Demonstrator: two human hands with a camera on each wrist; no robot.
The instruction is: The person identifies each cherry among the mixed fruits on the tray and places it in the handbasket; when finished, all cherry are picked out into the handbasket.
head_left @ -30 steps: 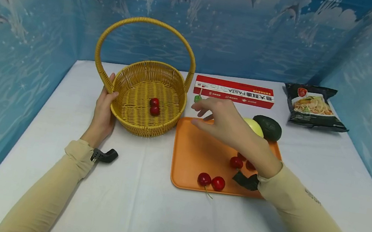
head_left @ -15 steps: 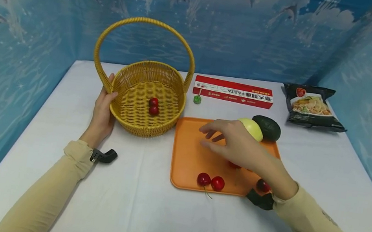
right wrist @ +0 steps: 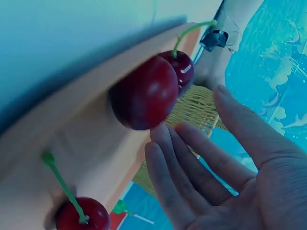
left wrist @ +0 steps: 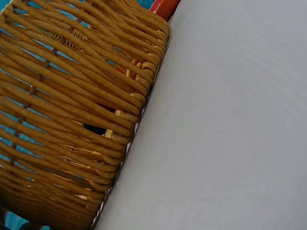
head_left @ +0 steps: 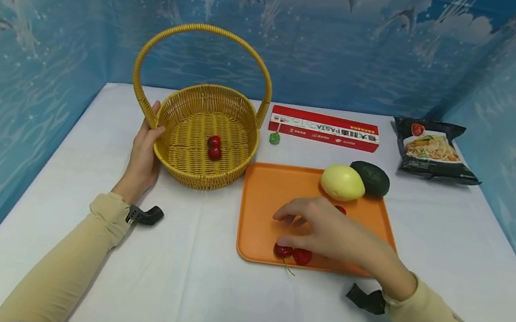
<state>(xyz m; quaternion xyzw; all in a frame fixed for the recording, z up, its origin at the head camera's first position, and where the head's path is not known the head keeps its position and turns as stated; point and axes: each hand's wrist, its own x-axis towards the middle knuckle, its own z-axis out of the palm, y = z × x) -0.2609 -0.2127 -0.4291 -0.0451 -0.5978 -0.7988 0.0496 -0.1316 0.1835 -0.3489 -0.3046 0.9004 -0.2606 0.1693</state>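
My left hand (head_left: 141,158) grips the left side of a yellow wicker basket (head_left: 201,180) by the foot of its handle, thumb over the rim. Two red cherries (head_left: 214,153) lie inside. In the left wrist view, the woven wall (left wrist: 72,96) fills the left side. My right hand (head_left: 323,228) hovers low over an orange tray (head_left: 259,205), its fingers loosely bent and holding nothing. Just below its thumb are two cherries, one dark with a stem (head_left: 282,251) and one brighter red (head_left: 302,257). The right wrist view shows another stemmed cherry (right wrist: 84,218) lower left.
A pale yellow fruit (head_left: 343,183) and a dark green avocado (head_left: 370,178) are at the tray's back right corner. Behind stand a red pasta box (head_left: 325,128), a small green ball on a stick (head_left: 274,138) and a black noodle bag (head_left: 435,150). A patterned curtain (head_left: 231,69) surrounds the table.
My right hand has moved from near the basket and the pasta box back toward the front of the tray, down by the two cherries. The left hand and the basket have stayed put.
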